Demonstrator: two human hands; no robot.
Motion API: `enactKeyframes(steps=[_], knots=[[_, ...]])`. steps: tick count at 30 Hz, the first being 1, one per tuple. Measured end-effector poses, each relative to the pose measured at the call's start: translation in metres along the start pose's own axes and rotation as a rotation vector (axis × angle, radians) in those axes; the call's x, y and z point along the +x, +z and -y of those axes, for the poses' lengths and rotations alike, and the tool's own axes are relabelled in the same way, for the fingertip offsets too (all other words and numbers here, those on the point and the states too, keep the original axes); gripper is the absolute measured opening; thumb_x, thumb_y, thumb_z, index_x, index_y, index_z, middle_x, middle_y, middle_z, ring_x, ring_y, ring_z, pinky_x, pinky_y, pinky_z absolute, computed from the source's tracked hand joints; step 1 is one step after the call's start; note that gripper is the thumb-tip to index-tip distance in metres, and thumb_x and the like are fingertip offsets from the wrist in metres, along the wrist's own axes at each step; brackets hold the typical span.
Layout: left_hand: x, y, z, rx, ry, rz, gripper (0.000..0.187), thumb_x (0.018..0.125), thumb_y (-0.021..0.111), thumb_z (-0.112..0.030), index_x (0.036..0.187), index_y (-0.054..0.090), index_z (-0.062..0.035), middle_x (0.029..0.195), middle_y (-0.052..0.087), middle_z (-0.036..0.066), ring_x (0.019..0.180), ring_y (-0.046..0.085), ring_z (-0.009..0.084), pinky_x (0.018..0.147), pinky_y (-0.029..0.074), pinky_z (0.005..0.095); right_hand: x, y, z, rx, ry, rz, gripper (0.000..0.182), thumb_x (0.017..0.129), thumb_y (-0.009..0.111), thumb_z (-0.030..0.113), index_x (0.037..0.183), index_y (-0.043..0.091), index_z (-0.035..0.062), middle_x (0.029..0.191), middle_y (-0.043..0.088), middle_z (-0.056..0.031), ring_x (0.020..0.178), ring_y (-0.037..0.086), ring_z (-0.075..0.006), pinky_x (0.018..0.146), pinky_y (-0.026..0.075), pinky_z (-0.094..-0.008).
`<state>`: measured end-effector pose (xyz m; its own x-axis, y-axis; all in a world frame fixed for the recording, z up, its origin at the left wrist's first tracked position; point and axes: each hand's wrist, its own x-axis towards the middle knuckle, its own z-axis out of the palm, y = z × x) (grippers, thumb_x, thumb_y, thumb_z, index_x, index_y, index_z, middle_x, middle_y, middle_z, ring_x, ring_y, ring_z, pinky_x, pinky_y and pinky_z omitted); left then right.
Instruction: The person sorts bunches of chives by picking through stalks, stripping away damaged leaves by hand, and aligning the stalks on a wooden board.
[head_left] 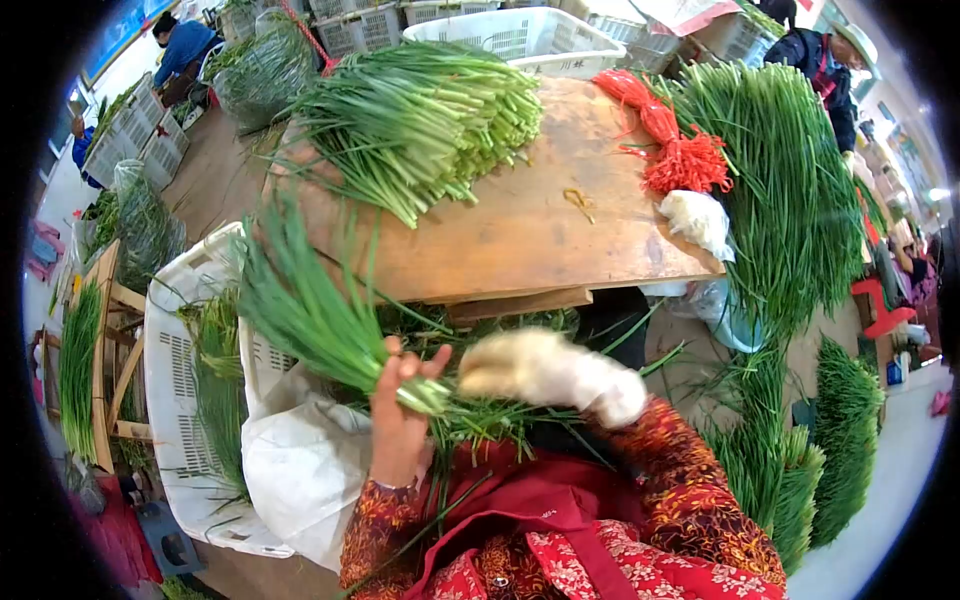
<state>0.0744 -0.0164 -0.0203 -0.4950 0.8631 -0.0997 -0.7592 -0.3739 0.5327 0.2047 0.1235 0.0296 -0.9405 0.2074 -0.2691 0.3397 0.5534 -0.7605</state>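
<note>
My bare left hand (402, 405) is wrapped round the pale stem ends of a bunch of chives (310, 310), whose long green leaves fan out up and to the left. To its right is my right hand (545, 375) in a pale glove, smeared by motion, so its fingers and anything in them cannot be made out. Loose chives (500, 420) lie under both hands, above my red apron (520, 500). Beyond them, a large pile of chives (430, 120) rests on a wooden board (500, 240), stems pointing right.
Red ties (690, 160) and a crumpled white glove or cloth (697, 222) lie at the board's right. A tall stack of chives (780, 180) stands beside them. White plastic crates (185, 400) are at left and behind the board (520, 45). Other people (185, 50) sit farther off.
</note>
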Motion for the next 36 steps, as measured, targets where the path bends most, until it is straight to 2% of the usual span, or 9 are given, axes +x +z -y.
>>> enactKeyframes(steps=[3,6,9,11,15,20,25,28,36], knots=[[0.001,0.006,-0.027,0.015,0.148,0.079,0.014,0.089,0.049,-0.016,0.099,0.040,-0.0140,0.071,0.049,-0.004,0.073,0.055,0.0106,0.094,0.039,0.0449,-0.012,-0.059,-0.049,0.545,-0.198,-0.695,0.024,0.083,0.058,0.015,0.104,0.056,0.0031,0.096,0.060,-0.0081,0.091,0.057,-0.0193,0.081,0.045,-0.0271],[0.005,0.022,-0.041,0.097,0.245,0.045,0.016,0.089,0.047,-0.019,0.102,0.041,-0.0145,0.074,0.048,-0.002,0.076,0.055,0.0123,0.090,0.042,0.0445,0.006,-0.115,-0.120,-0.033,-0.104,-1.200,0.031,0.088,0.050,0.023,0.109,0.054,0.0012,0.103,0.059,-0.0117,0.094,0.056,-0.0205,0.083,0.043,-0.0293],[0.014,0.029,-0.043,0.182,0.242,0.066,0.020,0.087,0.049,-0.015,0.106,0.044,-0.0091,0.086,0.055,0.006,0.088,0.057,0.0215,0.087,0.044,0.0433,0.016,-0.099,-0.109,-0.216,-0.065,-0.777,0.034,0.087,0.049,0.026,0.112,0.052,0.0026,0.105,0.058,-0.0119,0.098,0.055,-0.0188,0.086,0.040,-0.0287],[0.016,0.042,-0.038,0.215,0.247,0.099,0.020,0.085,0.051,-0.009,0.104,0.046,-0.0047,0.098,0.058,0.014,0.095,0.057,0.0296,0.085,0.045,0.0421,0.005,-0.068,-0.049,0.238,-0.041,-0.475,0.036,0.086,0.050,0.026,0.113,0.051,0.0028,0.106,0.058,-0.0112,0.100,0.053,-0.0174,0.087,0.039,-0.0290],[0.018,0.079,-0.020,0.412,0.271,0.203,0.018,0.082,0.053,-0.005,0.099,0.049,-0.0049,0.108,0.055,0.013,0.107,0.051,0.0237,0.093,0.038,0.0346,-0.017,-0.029,0.011,0.654,-0.350,-0.399,0.040,0.080,0.058,0.020,0.115,0.050,0.0011,0.105,0.056,-0.0098,0.101,0.051,-0.0183,0.088,0.039,-0.0310],[0.008,0.093,0.010,0.633,0.052,0.197,0.020,0.076,0.060,-0.009,0.095,0.052,-0.0065,0.117,0.050,0.013,0.115,0.041,0.0228,0.098,0.027,0.0351,-0.031,-0.019,0.018,0.518,-0.097,-0.101,0.069,0.070,0.072,0.029,0.125,0.041,0.0025,0.106,0.057,-0.0097,0.097,0.052,-0.0159,0.086,0.039,-0.0274],[0.002,0.088,0.022,0.602,-0.093,0.274,0.032,0.074,0.065,-0.017,0.100,0.050,-0.0064,0.118,0.049,0.014,0.117,0.039,0.0255,0.100,0.026,0.0375,-0.040,0.009,-0.002,0.882,-0.113,-0.007,0.035,0.076,0.068,0.030,0.096,0.056,0.0035,0.077,0.058,-0.0030,0.068,0.053,-0.0105,0.062,0.043,-0.0234],[0.007,0.082,0.023,0.421,-0.064,0.506,0.065,0.069,0.069,-0.037,0.118,0.038,-0.0068,0.117,0.050,0.014,0.121,0.036,0.0331,0.103,0.023,0.0452,-0.049,0.010,0.000,1.128,-0.127,0.191,0.029,0.077,0.067,0.027,0.092,0.056,0.0045,0.068,0.054,-0.0007,0.058,0.048,-0.0093,0.055,0.041,-0.0225],[0.010,0.080,-0.007,-0.112,0.008,0.460,0.054,0.078,0.062,-0.029,0.121,0.034,-0.0119,0.095,0.050,0.007,0.085,0.054,0.0193,0.072,0.049,0.0390,-0.041,0.040,0.000,1.454,-0.177,0.511,0.037,0.082,0.058,0.030,0.100,0.053,-0.0011,0.063,0.046,-0.0007,0.052,0.043,-0.0100,0.057,0.044,-0.0272]])
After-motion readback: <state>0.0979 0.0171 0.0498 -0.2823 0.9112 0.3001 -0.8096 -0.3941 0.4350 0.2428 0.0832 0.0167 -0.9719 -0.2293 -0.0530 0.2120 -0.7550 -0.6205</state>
